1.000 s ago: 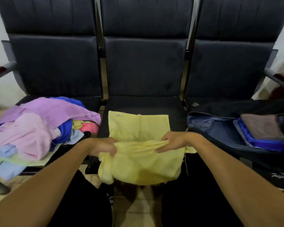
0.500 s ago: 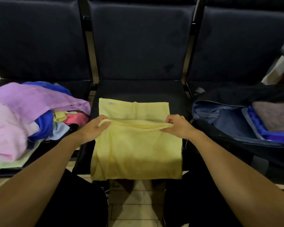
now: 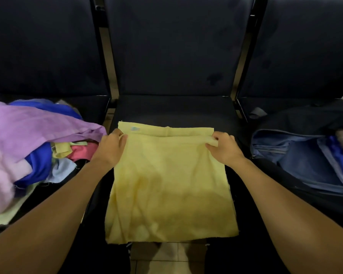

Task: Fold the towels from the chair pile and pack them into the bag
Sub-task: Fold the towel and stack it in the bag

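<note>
A yellow towel (image 3: pixel 166 184) lies folded over on the middle chair seat, its near part hanging past the seat's front edge. My left hand (image 3: pixel 112 149) pinches the upper layer's left corner and my right hand (image 3: pixel 224 148) pinches its right corner, both close to the towel's far edge. A pile of towels (image 3: pixel 28 145) in purple, pink, blue and other colours sits on the left seat. An open dark bag (image 3: pixel 305 165) with a blue lining lies on the right seat, and folded cloth shows inside it at the frame's right edge.
Three dark padded chairs stand in a row with metal posts (image 3: pixel 105 56) between the backrests. The far part of the middle seat (image 3: pixel 174 109) is bare. Tiled floor (image 3: pixel 166 258) shows below the seat's front edge between my legs.
Both hands have carried the towel's near edge away from me, up over the lower layer, almost to its far edge. The view has tipped down and closer to the seat.
</note>
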`<state>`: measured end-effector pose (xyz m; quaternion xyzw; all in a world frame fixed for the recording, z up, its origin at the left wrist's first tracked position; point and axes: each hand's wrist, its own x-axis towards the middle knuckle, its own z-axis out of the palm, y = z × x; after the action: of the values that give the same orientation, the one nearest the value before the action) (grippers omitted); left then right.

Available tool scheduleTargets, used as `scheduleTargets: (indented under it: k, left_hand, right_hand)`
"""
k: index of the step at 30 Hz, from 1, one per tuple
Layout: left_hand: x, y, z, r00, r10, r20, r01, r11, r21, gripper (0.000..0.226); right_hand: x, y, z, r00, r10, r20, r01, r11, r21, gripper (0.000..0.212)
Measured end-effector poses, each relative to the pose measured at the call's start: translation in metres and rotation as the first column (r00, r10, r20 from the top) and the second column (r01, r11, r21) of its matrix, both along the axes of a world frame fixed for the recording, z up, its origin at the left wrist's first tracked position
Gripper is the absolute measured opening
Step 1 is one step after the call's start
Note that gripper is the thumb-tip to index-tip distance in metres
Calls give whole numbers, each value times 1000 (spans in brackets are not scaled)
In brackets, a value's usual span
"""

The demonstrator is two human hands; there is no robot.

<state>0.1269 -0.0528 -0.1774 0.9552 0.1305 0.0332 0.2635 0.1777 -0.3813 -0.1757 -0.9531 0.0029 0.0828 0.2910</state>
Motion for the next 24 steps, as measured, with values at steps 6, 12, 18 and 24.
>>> scheduleTargets:
  k: [6,12,18,24]
  left_hand:
    - [27,2,1,965,79,249,-78,997,-14,27]
    - [61,4,-14,971,85,224,-73,995,-65,31]
    - [71,11,-31,999,33,-26,-29,990,135,33]
    - [69,15,-29,993,-84,-88,109,937,331,24]
  right_hand:
    - [24,4,-15,990,-111,82,103,990,97,19]
    - [46,10,-26,974,-185,129,175,981,80,25]
    - [50,14,-37,994,-78,71,82,995,-52,9]
    - [47,22,-29,994,-113,-6,113,984,135,8]
